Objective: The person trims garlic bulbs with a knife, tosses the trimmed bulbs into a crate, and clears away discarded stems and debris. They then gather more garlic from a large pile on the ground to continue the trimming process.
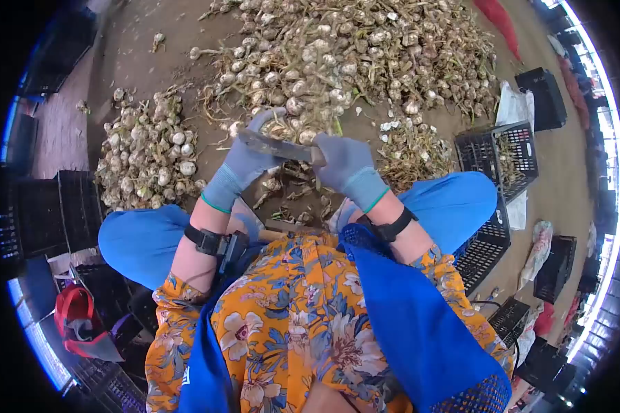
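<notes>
My right hand [348, 164], in a grey knit glove, is closed around the handle of a knife [279, 146]. The wide blade points left and lies across the front of my left hand [251, 153]. That hand, gloved the same way, is curled round garlic [277, 128] with dry stalks, partly hidden behind the blade and fingers. Just beyond both hands spreads a large heap of garlic [365, 51] with stems and roots. Cut stalks and scraps [296, 196] lie on the ground below the hands, between my legs.
A smaller pile of garlic bulbs [148, 155] lies to the left. Trimmed stalks [415, 151] are heaped on the right, beside a black plastic crate [477, 153]. More dark crates [38, 213] stand at far left, near a red and grey bag [79, 320].
</notes>
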The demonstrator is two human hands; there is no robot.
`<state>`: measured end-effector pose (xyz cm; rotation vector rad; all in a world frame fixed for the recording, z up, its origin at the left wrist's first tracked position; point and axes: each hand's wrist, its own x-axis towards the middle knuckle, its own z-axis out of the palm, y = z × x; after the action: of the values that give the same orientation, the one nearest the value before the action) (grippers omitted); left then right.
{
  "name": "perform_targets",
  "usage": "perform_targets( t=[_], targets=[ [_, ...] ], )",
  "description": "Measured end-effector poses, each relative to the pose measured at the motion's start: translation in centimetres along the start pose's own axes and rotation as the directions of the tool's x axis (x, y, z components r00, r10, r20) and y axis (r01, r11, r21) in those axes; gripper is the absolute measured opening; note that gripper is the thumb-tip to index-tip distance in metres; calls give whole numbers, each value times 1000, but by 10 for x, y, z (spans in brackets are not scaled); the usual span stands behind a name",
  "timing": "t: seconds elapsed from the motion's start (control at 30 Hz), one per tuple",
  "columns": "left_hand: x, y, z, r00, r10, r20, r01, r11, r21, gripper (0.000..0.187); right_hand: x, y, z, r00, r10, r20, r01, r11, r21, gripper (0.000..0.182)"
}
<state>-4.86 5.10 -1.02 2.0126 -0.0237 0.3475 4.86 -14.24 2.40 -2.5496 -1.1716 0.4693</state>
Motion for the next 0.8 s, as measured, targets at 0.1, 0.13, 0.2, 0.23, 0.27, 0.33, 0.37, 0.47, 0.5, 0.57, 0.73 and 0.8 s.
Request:
perform_targets(
  t=[0.1, 0.13, 0.2, 0.23, 0.27, 0.33, 0.37, 0.47, 0.5, 0.57, 0.73, 0.8],
  targets=[
    [-20, -15, 5, 994, -109, 13, 108, 991, 82, 67, -6, -2, 5, 994, -96, -52, 97, 995, 4, 22],
    [-23, -9, 7, 985, -169, -20, 169, 986, -18, 58, -6, -4, 4, 993, -101, -55, 102, 995, 8, 22],
    [-26, 3, 10, 976, -219, -15, 219, 976, 5, 57, -10, -6, 3, 989, -150, 2, 150, 988, -25, 23],
    [-26, 6, 11, 963, -268, -10, 268, 963, 24, 56, -11, -7, 5, 989, -146, 0, 146, 989, -21, 23],
    [-26, -2, 16, 993, -101, -64, 110, 984, 143, 57, -12, -7, 9, 983, -181, -27, 181, 983, -3, 23],
    [-27, 6, 18, 993, -108, -53, 115, 982, 147, 59, -13, -9, 14, 977, -208, -53, 209, 978, 16, 23],
    [-26, 8, 18, 992, -113, -49, 119, 981, 153, 61, -13, -10, 15, 977, -212, -39, 213, 977, 18, 23],
    [-30, -7, 25, 994, -94, -64, 98, 993, 64, 64, -10, -4, 21, 977, -212, -31, 213, 977, 28, 24],
    [-32, -12, 27, 994, -93, -59, 97, 993, 61, 64, -10, -2, 23, 977, -212, -35, 213, 976, 37, 24],
    [-35, -21, 28, 997, -28, -68, 39, 986, 162, 67, -10, 0, 25, 980, -198, -20, 199, 980, 32, 24],
    [-32, -4, 31, 994, -106, -22, 107, 947, 303, 56, -2, 14, 45, 978, -196, -75, 203, 975, 89, 23],
    [-32, -13, 35, 998, 67, 19, -68, 877, 476, 35, 6, 22, 50, 987, -142, -73, 147, 987, 67, 22]
  ],
)
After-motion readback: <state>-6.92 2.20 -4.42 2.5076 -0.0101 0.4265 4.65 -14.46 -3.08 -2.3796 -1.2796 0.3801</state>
